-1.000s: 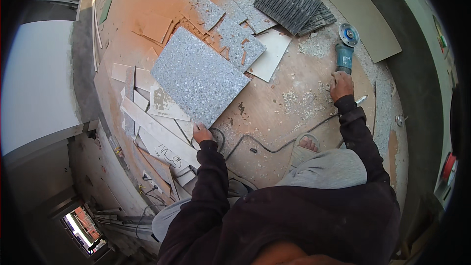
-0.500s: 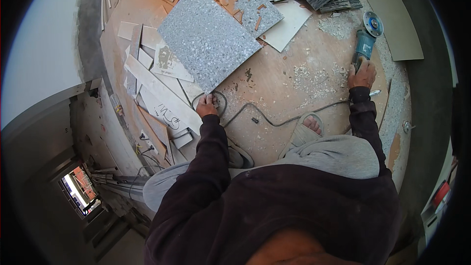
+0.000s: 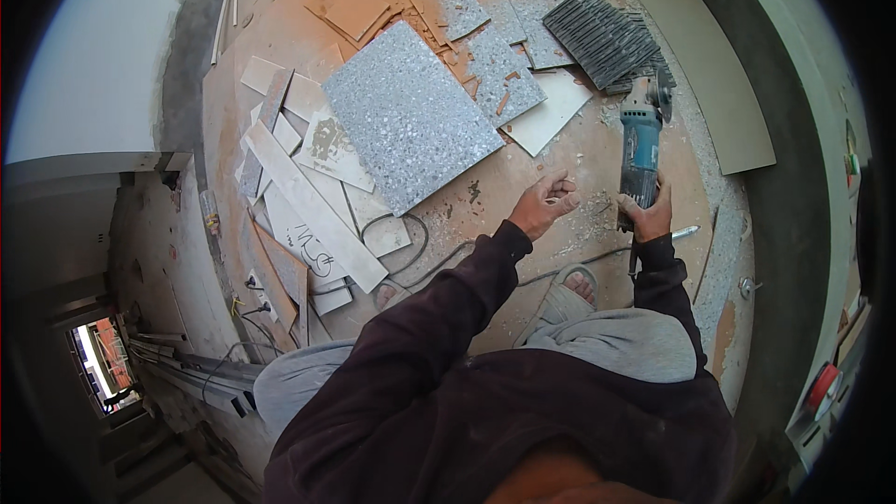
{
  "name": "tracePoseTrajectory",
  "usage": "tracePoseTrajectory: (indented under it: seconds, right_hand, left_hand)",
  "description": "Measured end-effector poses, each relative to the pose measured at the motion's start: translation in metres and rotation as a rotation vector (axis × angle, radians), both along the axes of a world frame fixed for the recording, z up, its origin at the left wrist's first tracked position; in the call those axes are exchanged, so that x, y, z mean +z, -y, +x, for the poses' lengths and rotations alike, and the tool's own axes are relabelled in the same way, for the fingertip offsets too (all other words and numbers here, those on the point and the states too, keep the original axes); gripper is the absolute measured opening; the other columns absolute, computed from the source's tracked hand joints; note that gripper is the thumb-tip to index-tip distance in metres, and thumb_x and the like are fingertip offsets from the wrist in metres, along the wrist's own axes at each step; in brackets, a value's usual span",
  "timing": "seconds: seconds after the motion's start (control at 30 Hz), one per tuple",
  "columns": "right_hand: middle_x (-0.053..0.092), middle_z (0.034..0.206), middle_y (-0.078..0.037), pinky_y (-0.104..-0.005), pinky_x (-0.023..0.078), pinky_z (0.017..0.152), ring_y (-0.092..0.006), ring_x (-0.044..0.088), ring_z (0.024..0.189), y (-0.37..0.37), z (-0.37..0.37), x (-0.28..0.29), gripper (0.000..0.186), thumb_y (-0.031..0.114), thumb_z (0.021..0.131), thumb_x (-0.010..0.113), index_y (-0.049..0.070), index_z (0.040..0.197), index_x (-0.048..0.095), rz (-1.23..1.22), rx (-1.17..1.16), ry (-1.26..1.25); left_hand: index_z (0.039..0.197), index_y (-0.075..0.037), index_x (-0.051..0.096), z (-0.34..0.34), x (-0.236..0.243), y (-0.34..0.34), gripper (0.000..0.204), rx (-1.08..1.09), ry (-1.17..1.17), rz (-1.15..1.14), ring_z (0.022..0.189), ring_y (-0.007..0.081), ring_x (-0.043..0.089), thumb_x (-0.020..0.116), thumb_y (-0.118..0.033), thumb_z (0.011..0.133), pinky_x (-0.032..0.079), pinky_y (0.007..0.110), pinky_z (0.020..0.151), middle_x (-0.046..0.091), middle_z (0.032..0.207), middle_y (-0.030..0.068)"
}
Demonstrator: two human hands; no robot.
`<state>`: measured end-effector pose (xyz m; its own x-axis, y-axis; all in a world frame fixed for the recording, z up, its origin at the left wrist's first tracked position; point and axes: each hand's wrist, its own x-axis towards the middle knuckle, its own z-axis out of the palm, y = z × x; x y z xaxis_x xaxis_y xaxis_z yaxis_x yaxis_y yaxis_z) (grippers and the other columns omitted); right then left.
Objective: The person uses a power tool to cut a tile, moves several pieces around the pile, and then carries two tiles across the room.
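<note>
My right hand is wrapped around the rear body of a teal and black angle grinder. The tool is raised off the floor, its disc at the far end seen nearly edge-on. To its left, my left hand hangs in the air, empty, its fingers loosely bent and apart. Beyond that hand lies a large grey speckled tile, one corner toward me. The grinder's dark cord runs across the floor and passes behind my left forearm.
Offcuts of white tile are heaped on the left. Farther off lie smaller speckled tile pieces, a white tile and a stack of dark ridged strips. Orange dust and chips cover the floor. A long beige panel lies at the right.
The grinder has been lifted and turned, its disc now edge-on, and moved left in my right hand. My left hand has left the tile's near corner and come across toward the grinder.
</note>
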<state>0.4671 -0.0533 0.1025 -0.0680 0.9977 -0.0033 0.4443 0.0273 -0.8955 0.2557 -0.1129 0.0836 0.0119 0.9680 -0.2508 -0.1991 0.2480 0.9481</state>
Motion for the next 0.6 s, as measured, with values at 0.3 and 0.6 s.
tracePoseTrajectory:
  seconds: [0.3,0.6]
  right_hand:
    - [0.036,0.115,-0.032,-0.0386,0.044,0.079,-0.0373,0.049,0.098,0.012,-0.139,0.112,0.064,0.032,0.079,0.055,0.005,0.128,0.025,0.608,1.020,0.210]
    - [0.039,0.103,-0.044,-0.0420,0.050,0.059,-0.0462,0.055,0.079,0.050,-0.255,0.083,0.038,0.024,0.087,0.039,-0.002,0.116,0.043,0.602,1.099,0.380]
  left_hand:
    - [0.089,0.004,0.047,-0.102,0.070,-0.027,0.031,0.436,0.666,-0.013,0.061,0.0237,0.058,0.062,-0.007,0.064,0.053,0.036,0.062,0.056,0.073,0.0137]
    - [0.084,0.005,0.048,-0.197,0.067,0.037,0.028,0.717,0.544,-0.060,0.063,0.0255,0.058,0.059,-0.013,0.066,0.051,0.035,0.064,0.057,0.072,0.0155]
